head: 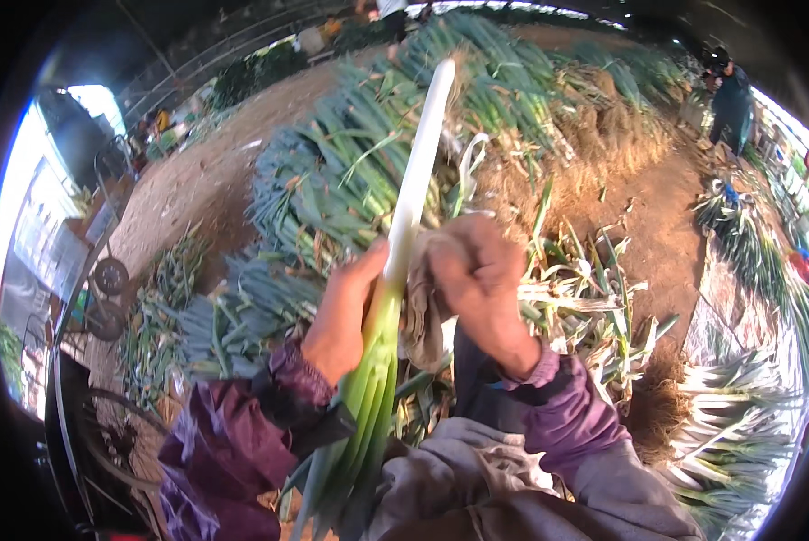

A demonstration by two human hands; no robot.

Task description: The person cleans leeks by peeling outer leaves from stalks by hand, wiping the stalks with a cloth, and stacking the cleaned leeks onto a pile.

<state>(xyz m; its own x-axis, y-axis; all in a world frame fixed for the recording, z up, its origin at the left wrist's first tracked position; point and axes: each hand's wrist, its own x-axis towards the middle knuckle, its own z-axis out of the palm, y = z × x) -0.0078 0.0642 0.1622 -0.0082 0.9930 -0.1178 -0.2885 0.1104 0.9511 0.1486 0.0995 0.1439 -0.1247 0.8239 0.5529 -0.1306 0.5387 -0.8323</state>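
A long leek [418, 162] slants up in front of me, its white shank bare and its root end pointing away. My left hand [343, 314] grips it where the white turns green. Its green leaves [371, 419] hang down past my left sleeve towards my lap. In my right hand [482, 287], bunched beside the shank, is a brownish-grey cloth [423, 324]. Whether the cloth touches the leek is hard to tell. A greyish cloth cover [458, 460] lies across my lap.
A large heap of leeks [337, 162] lies ahead. Stripped leaves [601, 291] litter the ground to the right. Cleaned leeks [729, 419] lie in a row at lower right. A person [730, 101] stands at far right. A wheeled cart [110, 297] is at left.
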